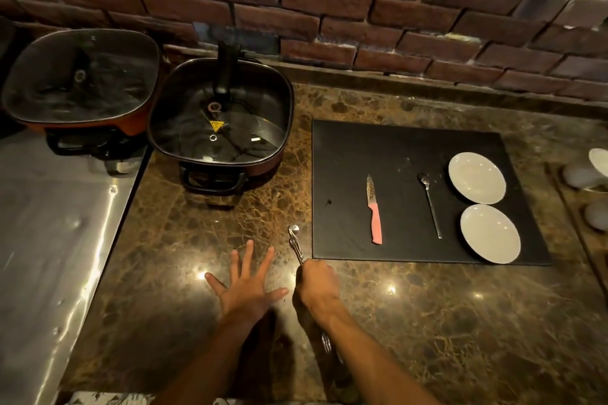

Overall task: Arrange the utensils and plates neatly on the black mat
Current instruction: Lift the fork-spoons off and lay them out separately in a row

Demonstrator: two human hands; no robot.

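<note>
My left hand (250,289) lies flat on the bench (394,322), fingers (246,256) spread, holding nothing. Just right of it, my right hand (317,283) is fisted on metal cutlery (295,242), its tip reaching up beside the mat (345,154). Farther right on the mat lie knife (374,210), spoon (429,202) and two plates (477,177).

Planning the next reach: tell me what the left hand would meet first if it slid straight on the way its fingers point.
The left hand lies flat, fingers pointing away over bare marble counter. Straight on, it would probably first meet the nearer lidded pan, at its front handle; depth is uncertain.
</note>
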